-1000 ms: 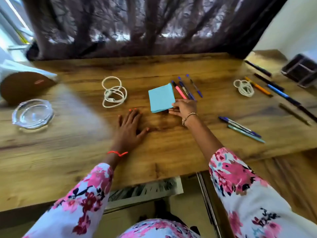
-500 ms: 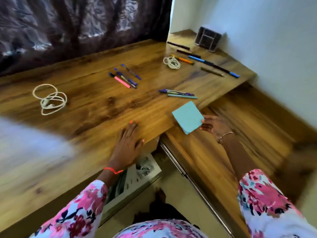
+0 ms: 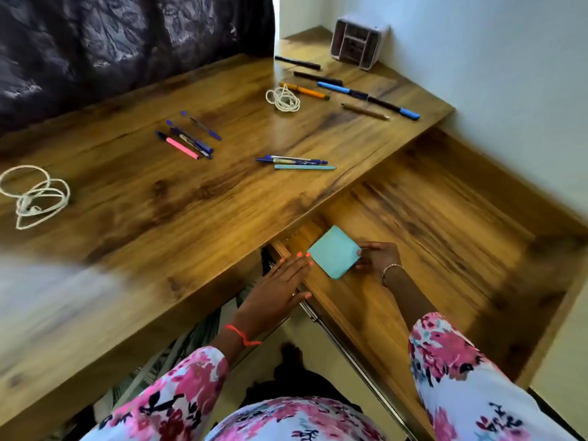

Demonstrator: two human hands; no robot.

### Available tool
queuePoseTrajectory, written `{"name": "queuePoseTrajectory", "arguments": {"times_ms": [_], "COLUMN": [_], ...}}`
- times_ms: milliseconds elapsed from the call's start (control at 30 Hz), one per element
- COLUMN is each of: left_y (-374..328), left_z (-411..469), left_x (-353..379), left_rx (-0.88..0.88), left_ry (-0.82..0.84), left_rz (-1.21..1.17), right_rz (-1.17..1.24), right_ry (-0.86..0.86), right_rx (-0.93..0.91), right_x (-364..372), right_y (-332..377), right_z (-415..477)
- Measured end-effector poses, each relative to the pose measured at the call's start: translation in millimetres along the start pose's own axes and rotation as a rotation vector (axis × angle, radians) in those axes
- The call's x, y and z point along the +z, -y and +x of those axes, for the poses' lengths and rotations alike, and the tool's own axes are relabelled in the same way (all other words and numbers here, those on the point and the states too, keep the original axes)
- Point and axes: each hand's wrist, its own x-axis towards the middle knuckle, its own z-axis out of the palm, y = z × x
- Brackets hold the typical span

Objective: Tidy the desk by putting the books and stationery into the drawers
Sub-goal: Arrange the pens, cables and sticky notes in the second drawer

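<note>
We see a wooden desk with dark grain. At its left edge lies a coiled white cord. Near the middle lies a cluster of pens, one of them pink, and to their right a blue and a teal pen. Far right lie a smaller white coil, more pens and a small organiser box.

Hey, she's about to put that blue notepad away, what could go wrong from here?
The right hand pinches the blue notepad only at one corner, so it may slip or fan open. The left hand rests at the drawer edge, so fingers might get caught if the drawer shuts.
</note>
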Motion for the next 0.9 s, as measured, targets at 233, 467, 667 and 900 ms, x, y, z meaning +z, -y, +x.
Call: {"name": "queuePoseTrajectory", "arguments": {"times_ms": [233,467,667,900], "left_y": [-1.4,12.6,43.2,120.5], "left_z": [0.1,-8.5,-38.5,-113.3], "left_x": [1.5,-13.1,-52.6,-90.3], "left_rx": [-0.027,-0.079,-0.245,-0.591], "left_ry": [-0.015,-0.210,-0.439,-0.570], "left_rz": [0.019,0.126,0.193,0.214], "right_rz": [-0.324,-0.497,-0.452,-0.425], "right_ry": [0.019,-0.234,0.051,0.358], "right_rx": [-0.081,-0.714,-1.028,-1.183], "right_x": [-3.2,10.5,84.7,209.2], "right_y": [-2.2,59.5,128.6,157.0], "right_z": [18.7,-0.1,-8.6,-48.3]}}
